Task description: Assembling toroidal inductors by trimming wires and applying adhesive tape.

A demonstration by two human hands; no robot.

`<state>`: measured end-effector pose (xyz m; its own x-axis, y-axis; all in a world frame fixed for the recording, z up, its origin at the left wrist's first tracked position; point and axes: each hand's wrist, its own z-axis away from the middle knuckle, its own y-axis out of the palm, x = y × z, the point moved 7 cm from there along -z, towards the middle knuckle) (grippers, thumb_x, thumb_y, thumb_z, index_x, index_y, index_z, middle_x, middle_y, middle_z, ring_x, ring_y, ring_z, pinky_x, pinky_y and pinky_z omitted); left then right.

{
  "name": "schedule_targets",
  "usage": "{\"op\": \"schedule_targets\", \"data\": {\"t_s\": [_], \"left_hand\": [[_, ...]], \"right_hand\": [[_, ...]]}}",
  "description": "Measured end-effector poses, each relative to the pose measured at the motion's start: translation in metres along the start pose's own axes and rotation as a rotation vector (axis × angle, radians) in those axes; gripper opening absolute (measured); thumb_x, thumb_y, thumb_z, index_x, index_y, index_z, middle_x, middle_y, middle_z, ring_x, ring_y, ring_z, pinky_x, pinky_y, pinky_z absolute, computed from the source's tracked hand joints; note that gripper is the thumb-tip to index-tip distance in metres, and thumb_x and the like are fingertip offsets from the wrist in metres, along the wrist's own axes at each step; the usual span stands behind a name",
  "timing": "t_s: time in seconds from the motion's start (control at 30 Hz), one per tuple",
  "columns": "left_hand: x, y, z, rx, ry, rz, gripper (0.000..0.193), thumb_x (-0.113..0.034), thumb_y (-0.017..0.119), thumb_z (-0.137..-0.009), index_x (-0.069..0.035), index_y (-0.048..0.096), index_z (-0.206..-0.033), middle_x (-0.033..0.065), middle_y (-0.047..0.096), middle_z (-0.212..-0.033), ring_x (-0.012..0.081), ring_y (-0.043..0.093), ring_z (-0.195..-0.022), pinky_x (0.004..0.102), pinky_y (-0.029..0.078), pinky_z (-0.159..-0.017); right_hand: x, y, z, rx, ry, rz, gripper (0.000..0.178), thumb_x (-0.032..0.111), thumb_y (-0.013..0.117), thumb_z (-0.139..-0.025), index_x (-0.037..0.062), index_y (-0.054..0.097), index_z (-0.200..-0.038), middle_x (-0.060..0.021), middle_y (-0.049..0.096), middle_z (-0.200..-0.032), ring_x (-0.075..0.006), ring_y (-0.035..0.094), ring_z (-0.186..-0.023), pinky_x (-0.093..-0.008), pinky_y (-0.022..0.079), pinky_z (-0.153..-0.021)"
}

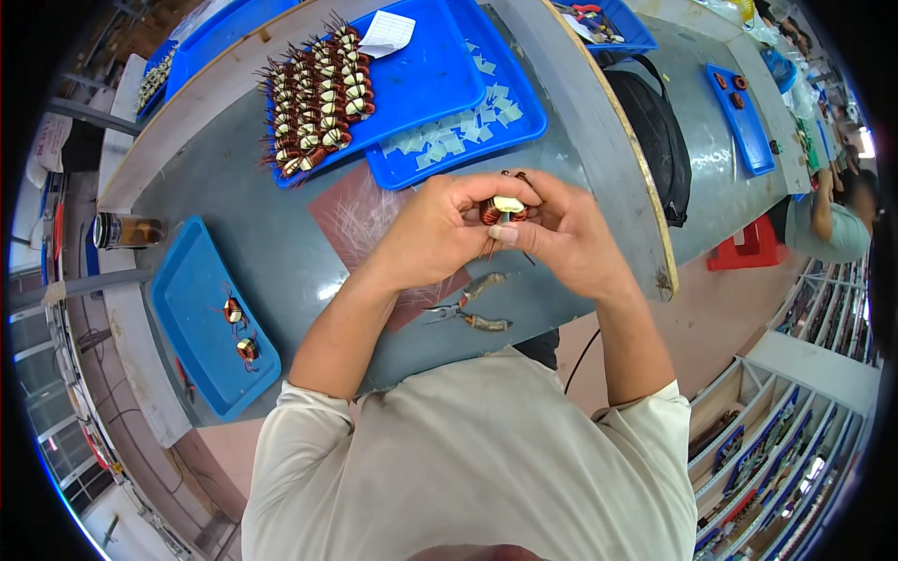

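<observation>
- The coil (508, 204) sits between both hands, raised over the bench (552, 173) near the edge of the red mat (341, 224).
- The left hand (447, 224) grasps its left side, thumb and fingers curled in.
- The right hand (572, 234) grasps the right side, thumb across the front.
- It looks small and probably light for its size class, yet dense: copper-coloured winding around a pale middle.
- The body is likely stiff; the thin leads poking out above and below should bend easily.
- Lacquered wire may feel slick and could scratch, so a pinch on the wound sides seems best, leads left free.
- Lifting by a lead would risk kinking it.
- The pliers (458, 309) lie just below the hands, untouched; their metal tips would likely mark the winding.
</observation>
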<state>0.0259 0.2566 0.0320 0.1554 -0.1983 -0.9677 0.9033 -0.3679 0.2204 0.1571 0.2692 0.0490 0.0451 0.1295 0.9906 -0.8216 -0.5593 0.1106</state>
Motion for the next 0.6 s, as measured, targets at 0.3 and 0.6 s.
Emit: {"op": "schedule_targets", "data": {"t_s": [0.3,0.6], "left_hand": [[0.002,0.002,0.001,0.035,-0.008,0.008,0.03,0.0,0.072,-0.095,0.002,0.07,-0.125,0.0059,0.072,-0.116,0.0109,0.068,-0.102,0.0246,0.059,-0.087],[0.002,0.008,0.001,0.113,0.04,0.088,0.032,-0.003,0.073,-0.097,0.003,0.068,-0.128,0.0073,0.071,-0.117,0.0116,0.068,-0.104,0.0259,0.06,-0.091]], "right_hand": [[0.002,0.003,0.007,-0.025,-0.05,0.055,0.028,0.008,0.073,-0.098,-0.0044,0.062,-0.121,-0.0064,0.07,-0.108,-0.0099,0.065,-0.098,-0.0282,0.056,-0.083],[0.006,0.004,0.014,-0.028,-0.031,0.047,0.036,0.01,0.069,-0.1,-0.005,0.057,-0.131,-0.0087,0.07,-0.111,-0.0123,0.066,-0.103,-0.0291,0.054,-0.086]]}}
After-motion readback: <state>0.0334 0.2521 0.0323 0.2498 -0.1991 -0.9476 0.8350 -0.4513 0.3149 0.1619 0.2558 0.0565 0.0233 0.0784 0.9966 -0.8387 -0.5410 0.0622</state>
